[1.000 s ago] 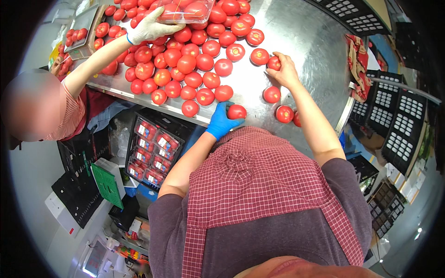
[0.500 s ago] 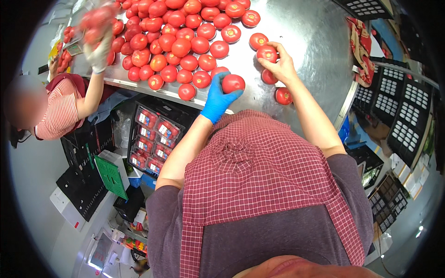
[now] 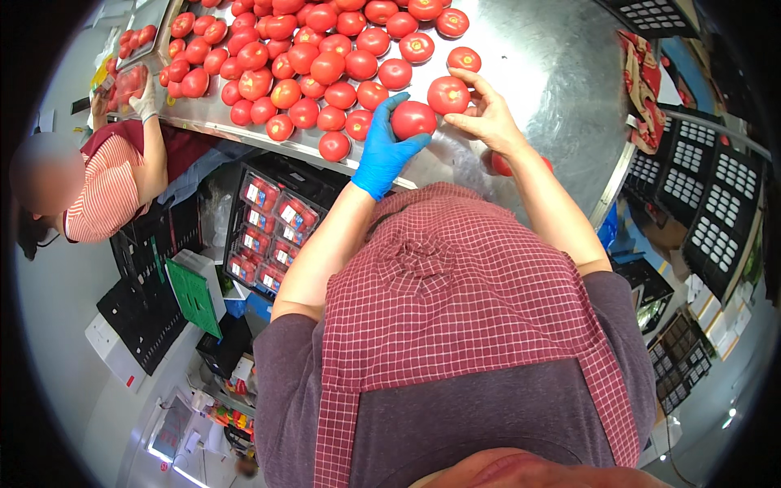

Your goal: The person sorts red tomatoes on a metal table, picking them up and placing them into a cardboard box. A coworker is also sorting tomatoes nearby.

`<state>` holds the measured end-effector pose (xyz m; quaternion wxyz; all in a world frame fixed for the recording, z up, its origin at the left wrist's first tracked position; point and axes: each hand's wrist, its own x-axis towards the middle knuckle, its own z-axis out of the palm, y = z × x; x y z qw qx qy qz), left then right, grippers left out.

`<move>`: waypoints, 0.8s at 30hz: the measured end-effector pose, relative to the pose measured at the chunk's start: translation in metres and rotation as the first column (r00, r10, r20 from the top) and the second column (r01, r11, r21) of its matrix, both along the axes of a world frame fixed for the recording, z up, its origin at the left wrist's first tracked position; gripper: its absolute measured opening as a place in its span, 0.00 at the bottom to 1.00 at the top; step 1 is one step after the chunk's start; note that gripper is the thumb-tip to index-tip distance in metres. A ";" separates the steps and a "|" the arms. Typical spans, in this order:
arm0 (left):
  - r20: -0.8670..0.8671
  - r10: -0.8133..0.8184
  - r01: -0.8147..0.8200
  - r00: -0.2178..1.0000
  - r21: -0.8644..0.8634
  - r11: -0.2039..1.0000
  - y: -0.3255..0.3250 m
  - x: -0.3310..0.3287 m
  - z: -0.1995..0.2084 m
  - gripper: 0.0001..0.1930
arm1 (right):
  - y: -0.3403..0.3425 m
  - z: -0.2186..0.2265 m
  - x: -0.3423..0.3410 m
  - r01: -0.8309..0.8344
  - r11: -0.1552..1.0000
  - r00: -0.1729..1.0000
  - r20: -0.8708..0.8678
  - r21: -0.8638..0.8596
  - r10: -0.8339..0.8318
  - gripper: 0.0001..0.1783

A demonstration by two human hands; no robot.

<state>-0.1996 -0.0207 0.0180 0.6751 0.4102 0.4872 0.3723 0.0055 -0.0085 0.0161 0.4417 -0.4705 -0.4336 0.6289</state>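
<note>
My left hand [image 3: 382,154], in a blue glove, is closed round a large red tomato [image 3: 413,121]. My right hand [image 3: 490,122] is bare, its thumb and fingers curled at the right side of another tomato [image 3: 448,96]. The two held tomatoes are close together above the metal table [image 3: 553,89]. A single tomato [image 3: 464,58] lies just beyond my right hand. Under my right wrist, more red tomato [image 3: 501,164] shows, partly hidden, beside something clear and shiny like plastic [image 3: 470,167]. A big spread of loose tomatoes [image 3: 301,58] covers the table to the left.
At the left, a co-worker in a striped top [image 3: 114,183] handles a clear pack of tomatoes [image 3: 130,84]. Below the table edge stands a black crate [image 3: 232,236] with several packed punnets. Black trays [image 3: 716,195] and a red patterned cloth [image 3: 639,89] are at the right.
My right hand has brought its tomato left, closer to the one in my left hand. The co-worker's gloved hand has come down with the red pack toward the table's left end.
</note>
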 end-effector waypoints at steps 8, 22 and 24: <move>0.067 0.031 -0.030 0.997 -0.011 0.999 0.001 -0.002 0.001 0.38 | -0.003 0.013 -0.003 0.018 0.999 1.000 0.024 -0.041 -0.017 0.40; 0.266 0.102 -0.004 0.958 -0.344 0.939 -0.001 -0.009 -0.018 0.27 | -0.009 0.005 -0.005 0.095 0.980 0.985 -0.125 -0.173 -0.118 0.34; 0.347 0.181 -0.006 0.920 -0.451 0.893 -0.001 -0.012 -0.032 0.25 | -0.010 0.008 -0.006 0.088 0.977 0.980 -0.160 -0.196 -0.120 0.33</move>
